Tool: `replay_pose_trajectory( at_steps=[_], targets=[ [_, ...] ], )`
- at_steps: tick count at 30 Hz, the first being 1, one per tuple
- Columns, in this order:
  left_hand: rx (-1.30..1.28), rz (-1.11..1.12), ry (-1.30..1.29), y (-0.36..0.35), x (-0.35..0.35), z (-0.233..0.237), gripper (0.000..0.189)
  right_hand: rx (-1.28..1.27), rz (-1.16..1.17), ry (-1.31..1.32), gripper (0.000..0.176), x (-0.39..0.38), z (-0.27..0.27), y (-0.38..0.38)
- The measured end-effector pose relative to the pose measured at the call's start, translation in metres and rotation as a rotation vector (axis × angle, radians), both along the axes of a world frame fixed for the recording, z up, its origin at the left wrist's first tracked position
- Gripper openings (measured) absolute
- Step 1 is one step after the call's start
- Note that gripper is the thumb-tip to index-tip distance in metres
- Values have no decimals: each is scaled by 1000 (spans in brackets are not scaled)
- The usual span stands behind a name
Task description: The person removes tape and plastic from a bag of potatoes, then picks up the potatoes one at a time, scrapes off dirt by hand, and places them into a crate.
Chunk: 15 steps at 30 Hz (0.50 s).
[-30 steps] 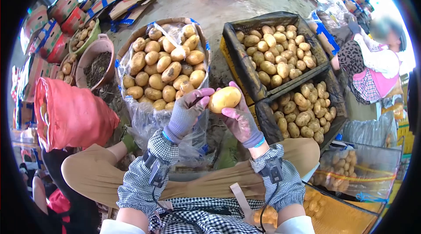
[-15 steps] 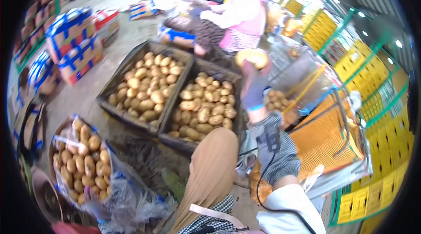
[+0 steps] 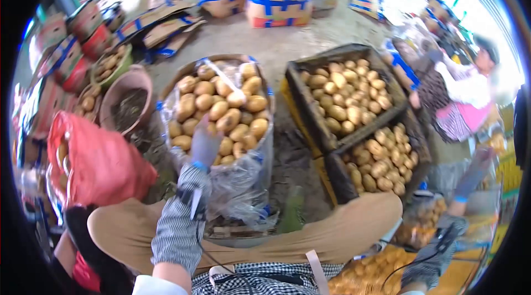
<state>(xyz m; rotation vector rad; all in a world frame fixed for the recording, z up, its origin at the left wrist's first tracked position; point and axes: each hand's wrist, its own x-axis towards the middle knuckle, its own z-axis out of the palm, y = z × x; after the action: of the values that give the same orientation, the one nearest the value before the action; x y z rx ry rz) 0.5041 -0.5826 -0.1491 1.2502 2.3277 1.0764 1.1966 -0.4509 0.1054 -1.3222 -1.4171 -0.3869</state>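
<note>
The smooth, oval, yellow-brown potatoes [image 3: 218,110] fill a roundish cardboard box [image 3: 183,68] on the floor, and the seated person's left hand [image 3: 206,145], in a greyish-purple knit glove, is in over its near edge with fingertips down against them; from here I cannot tell whether the fingers have closed on one. A second ago both hands met over this box around one large potato; now they are well apart, and the right hand [image 3: 477,170] is stretched out over the clear plastic at the far right. It is too blurred for me to say whether it holds anything, and I cannot make out where that single potato is. So the work appears divided, one hand at the box and the other off to the side. The box's thin, crinkled plastic lining [image 3: 235,187] spills over its near edge, and blue tape marks its sides. Off its right edge sit two dark-walled rectangular crates, the farther crate [image 3: 312,120] and the nearer crate [image 3: 343,179] joined edge to edge, both heaped with smaller potatoes. Below the right hand is a see-through plastic bag [image 3: 431,220] of potatoes, with orange mesh [image 3: 376,270] nearer the person's knee. To the box's left slumps a creased red woven sack [image 3: 99,159], with a dull pink round tub [image 3: 148,87] behind it.
</note>
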Motion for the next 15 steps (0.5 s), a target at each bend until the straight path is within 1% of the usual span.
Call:
replay_pose_trajectory(
  at_steps=[1,2,3,4,5,6,7,8,9,10,11,12,13,14,15],
  targets=[
    [54,-10,8,11,-5,6,67,-22,360,142,55,-43,-41,13],
    [-38,18,-1,24,-1,37,65,-206,346,160,49,-115,-54,6],
    [-22,-19,141,40,-9,36,65,-388,326,172,43,-188,-65,-5],
    [-56,-84,278,52,-12,53,59,-390,534,377,41,-234,-89,-6],
    [-106,-126,377,71,-20,55,57,-434,554,82,40,-265,-103,-11],
    [-154,-171,471,92,-31,54,56,-457,682,59,41,-297,-114,-16],
    [-160,-161,468,111,-41,51,56,-604,752,283,42,-329,-119,-29],
    [-220,-228,531,131,-51,47,48,-602,855,343,45,-341,-137,-28],
    [-281,-296,589,150,-62,39,41,-672,866,357,46,-351,-142,-30],
    [-291,-293,579,166,-75,32,41,-746,874,371,47,-358,-146,-30],
    [-319,-289,505,181,-89,25,33,-760,872,366,47,-360,-146,-30],
    [-343,-286,431,199,-106,19,27,-833,840,337,46,-361,-141,-30],
    [-224,-322,377,215,-123,23,23,-905,806,307,46,-364,-137,-29],
    [-105,-357,321,235,-146,28,25,-919,803,302,46,-367,-136,-29],
    [-84,-235,64,292,-206,-14,25,-964,786,375,46,-371,-135,-29]
  ],
)
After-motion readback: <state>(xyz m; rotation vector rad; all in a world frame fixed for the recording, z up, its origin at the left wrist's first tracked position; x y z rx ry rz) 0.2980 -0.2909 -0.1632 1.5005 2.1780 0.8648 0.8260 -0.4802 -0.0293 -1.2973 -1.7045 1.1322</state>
